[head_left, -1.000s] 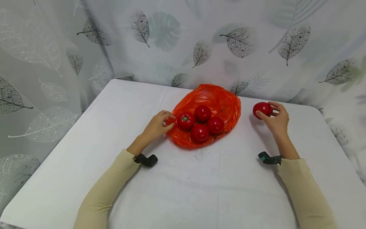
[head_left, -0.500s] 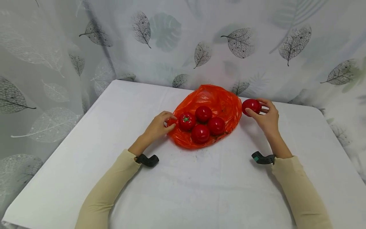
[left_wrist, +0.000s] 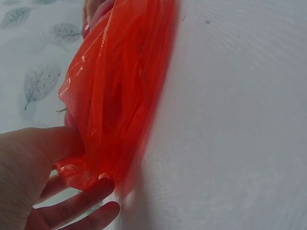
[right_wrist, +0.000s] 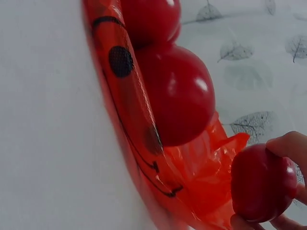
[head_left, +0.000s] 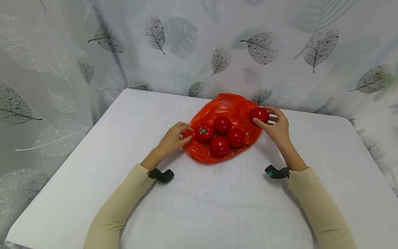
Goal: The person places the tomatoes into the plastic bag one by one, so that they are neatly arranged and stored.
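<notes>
An orange-red plastic bag (head_left: 203,114) lies spread on the white table, with several shiny red tomatoes (head_left: 218,146) grouped on it. One tomato (head_left: 204,133) has its green stem end facing up. My left hand (head_left: 171,139) is at the bag's left edge and holds the thin plastic (left_wrist: 120,86) between thumb and fingers. Over the bag's right side, my right hand (head_left: 277,127) grips another tomato (head_left: 258,115) between thumb and fingertips. In the right wrist view this held tomato (right_wrist: 264,182) is beside the bag's plastic; whether it touches the bag cannot be told.
The white table (head_left: 199,204) extends in front of both arms and to either side of the bag. Behind it hangs a leaf-patterned curtain (head_left: 186,45), close to the table's back edge. A black wrist camera (head_left: 161,175) sits on each forearm.
The right hand has carried its tomato leftward, from the bare table on the right to above the bag's right side. The left hand stays at the bag's left edge.
</notes>
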A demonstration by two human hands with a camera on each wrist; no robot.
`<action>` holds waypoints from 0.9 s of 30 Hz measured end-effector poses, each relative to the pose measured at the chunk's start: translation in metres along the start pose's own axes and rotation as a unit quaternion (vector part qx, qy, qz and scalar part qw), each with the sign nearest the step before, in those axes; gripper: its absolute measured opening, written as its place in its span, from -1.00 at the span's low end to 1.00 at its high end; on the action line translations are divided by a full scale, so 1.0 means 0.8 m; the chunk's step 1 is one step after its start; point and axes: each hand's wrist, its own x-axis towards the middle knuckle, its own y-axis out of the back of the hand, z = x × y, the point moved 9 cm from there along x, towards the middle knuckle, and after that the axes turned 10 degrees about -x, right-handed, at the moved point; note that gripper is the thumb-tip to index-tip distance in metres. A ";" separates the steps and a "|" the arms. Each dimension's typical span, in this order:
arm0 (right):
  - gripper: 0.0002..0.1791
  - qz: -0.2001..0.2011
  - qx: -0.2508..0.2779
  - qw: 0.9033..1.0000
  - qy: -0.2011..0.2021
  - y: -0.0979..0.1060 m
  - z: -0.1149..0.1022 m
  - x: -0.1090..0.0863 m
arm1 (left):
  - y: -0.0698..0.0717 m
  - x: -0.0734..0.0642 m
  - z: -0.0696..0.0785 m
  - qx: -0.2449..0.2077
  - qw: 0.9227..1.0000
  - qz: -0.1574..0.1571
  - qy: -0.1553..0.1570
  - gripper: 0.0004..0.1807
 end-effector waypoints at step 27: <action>-0.47 -0.105 0.034 0.991 0.071 -0.065 -0.031 -0.007 | -0.001 0.001 -0.002 0.001 1.000 0.001 0.005 -0.73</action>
